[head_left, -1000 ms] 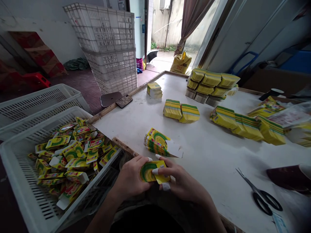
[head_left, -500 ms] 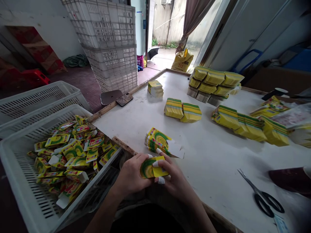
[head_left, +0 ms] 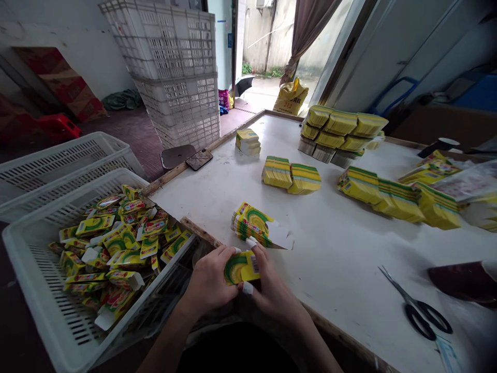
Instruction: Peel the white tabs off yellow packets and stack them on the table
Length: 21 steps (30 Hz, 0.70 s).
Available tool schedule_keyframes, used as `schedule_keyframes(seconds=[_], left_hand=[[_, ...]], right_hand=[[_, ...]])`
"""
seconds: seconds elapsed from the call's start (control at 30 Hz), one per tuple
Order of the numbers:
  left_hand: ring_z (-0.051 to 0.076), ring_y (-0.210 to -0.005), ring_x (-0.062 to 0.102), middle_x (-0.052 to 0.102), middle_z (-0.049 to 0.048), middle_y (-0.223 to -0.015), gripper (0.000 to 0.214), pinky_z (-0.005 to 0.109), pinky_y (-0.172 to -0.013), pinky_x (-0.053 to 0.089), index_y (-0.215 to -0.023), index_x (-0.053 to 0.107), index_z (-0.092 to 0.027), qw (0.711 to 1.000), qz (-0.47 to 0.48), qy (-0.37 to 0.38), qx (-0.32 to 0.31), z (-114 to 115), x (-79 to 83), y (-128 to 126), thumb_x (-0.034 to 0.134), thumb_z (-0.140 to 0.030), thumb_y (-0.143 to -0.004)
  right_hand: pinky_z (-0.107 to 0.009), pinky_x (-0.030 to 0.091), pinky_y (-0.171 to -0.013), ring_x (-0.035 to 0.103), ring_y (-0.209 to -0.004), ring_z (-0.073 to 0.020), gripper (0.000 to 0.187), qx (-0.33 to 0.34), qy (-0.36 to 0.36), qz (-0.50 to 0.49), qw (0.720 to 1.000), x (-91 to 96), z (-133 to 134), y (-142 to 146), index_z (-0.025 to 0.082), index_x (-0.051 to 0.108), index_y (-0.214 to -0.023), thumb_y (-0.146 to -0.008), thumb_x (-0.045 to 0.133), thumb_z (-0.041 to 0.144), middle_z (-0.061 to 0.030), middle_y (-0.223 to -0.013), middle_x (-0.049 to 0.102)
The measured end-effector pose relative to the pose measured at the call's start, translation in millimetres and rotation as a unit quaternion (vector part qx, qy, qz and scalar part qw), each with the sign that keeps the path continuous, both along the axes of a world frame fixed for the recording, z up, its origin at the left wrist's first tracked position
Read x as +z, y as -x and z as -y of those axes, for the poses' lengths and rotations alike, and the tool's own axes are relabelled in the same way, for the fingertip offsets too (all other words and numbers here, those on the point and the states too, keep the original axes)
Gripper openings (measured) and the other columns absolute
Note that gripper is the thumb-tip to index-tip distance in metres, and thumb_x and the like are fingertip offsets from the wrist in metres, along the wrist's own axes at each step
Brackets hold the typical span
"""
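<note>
A small yellow-and-green carton is held low at the table's near edge, with its barcode end to the right. My left hand is closed round its left part. Around the right end close the thumb and fingers of my right hand; some fingertips on both hands have white coverings. Just beyond the hands lies a stack of flat yellow-and-green cartons, white flaps pointing right. The right fingertips are close to this stack; whether they touch it I cannot tell.
To the left stands a white plastic crate heaped with folded cartons. Bundled cartons sit further back on the white table, with a larger pile behind. Scissors lie at right, a phone at the left edge.
My right fingers have shifted on the carton's right end: the index finger has straightened away from the front, the thumb has moved left, and the barcode now shows more. The left hand keeps its hold.
</note>
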<state>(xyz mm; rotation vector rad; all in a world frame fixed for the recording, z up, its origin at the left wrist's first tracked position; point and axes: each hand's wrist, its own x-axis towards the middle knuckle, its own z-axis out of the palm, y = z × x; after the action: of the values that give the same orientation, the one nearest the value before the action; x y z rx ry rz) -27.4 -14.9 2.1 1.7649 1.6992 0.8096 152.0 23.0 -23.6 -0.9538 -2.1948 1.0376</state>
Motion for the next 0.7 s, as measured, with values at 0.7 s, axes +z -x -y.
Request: schedule_keyframes(seconds=[0.7], left_hand=[[0.012,-0.070,0.066,0.070,0.0032,-0.089,0.029,0.020,-0.058,0.054,-0.098,0.065,-0.017,0.680,0.636,-0.042,0.363,-21,-25.0,26,0.076,-0.025,-0.072]], right_hand=[[-0.039,0.048,-0.084,0.060,-0.092,-0.0278,0.050,-0.235,-0.131,0.183,0.946,-3.9,-72,7,0.011,0.053,-0.121,-0.073,0.052,-0.002,-0.0132,-0.100,0.068]])
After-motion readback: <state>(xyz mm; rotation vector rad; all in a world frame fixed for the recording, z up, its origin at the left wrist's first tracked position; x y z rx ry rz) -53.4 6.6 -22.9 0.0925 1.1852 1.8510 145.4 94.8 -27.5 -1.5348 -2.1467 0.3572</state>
